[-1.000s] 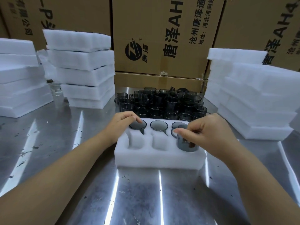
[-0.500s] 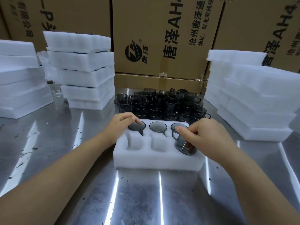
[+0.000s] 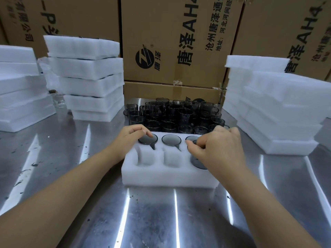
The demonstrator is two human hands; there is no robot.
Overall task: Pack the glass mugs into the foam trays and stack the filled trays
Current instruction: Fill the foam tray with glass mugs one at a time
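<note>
A white foam tray (image 3: 161, 177) lies on the steel table in front of me. Its far row holds three smoky glass mugs, among them a left mug (image 3: 148, 139) and a middle mug (image 3: 171, 139). My right hand (image 3: 217, 149) grips a fourth mug (image 3: 198, 162) and has it sunk in the near right pocket. The near left and near middle pockets are bare. My left hand (image 3: 132, 136) rests on the tray's far left corner, fingertips curled onto the left mug's rim. Several loose mugs (image 3: 172, 116) crowd behind the tray.
Stacks of foam trays stand at the left (image 3: 89, 77), far left (image 3: 19, 86) and right (image 3: 268, 108). Cardboard boxes (image 3: 179, 42) wall off the back. The steel table (image 3: 152, 221) stretches toward me.
My right hand has lowered the tilted mug down into the near right pocket. My left hand has stayed on the tray's far left corner.
</note>
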